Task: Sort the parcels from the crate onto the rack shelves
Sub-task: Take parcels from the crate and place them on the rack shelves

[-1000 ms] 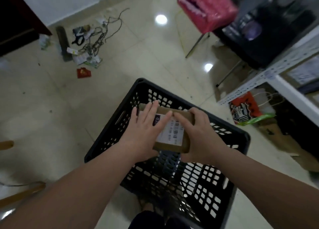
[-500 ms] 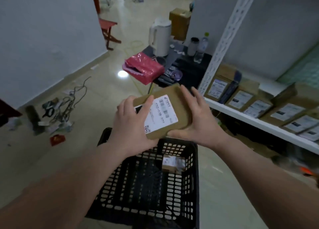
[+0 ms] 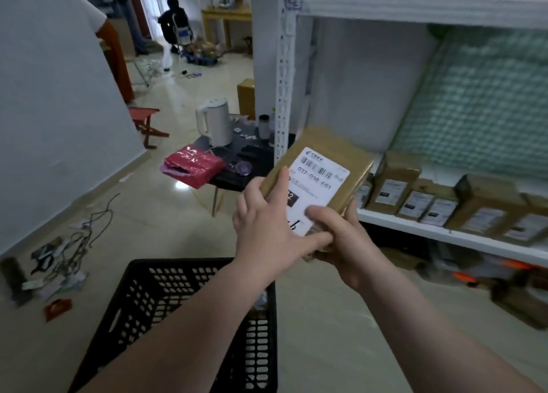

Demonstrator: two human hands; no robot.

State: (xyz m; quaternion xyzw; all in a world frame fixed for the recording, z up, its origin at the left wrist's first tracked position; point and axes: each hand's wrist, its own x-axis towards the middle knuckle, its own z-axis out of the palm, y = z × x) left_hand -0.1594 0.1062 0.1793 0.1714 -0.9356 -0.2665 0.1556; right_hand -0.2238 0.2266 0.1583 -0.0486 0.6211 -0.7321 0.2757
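Observation:
I hold a brown cardboard parcel (image 3: pixel 323 170) with a white barcode label up in front of me, to the left of the rack. My left hand (image 3: pixel 267 229) grips its near left edge, index finger lying along the side. My right hand (image 3: pixel 341 238) holds its lower end from below, thumb pressed on the label. The black slotted crate (image 3: pixel 166 303) sits on the floor below my arms; its inside is mostly hidden. The white rack shelf (image 3: pixel 444 235) on the right carries a row of several brown labelled parcels (image 3: pixel 421 194).
A white rack upright (image 3: pixel 284 75) stands just behind the held parcel. A low black table (image 3: pixel 249 167) holds a white kettle (image 3: pixel 215 121) and a pink bag (image 3: pixel 192 167). Cables and litter (image 3: pixel 68 244) lie on the floor at left. A person (image 3: pixel 173 22) sits far back.
The parcel has come up out of the crate and moved right toward the rack. My view has lifted from the floor to the shelves.

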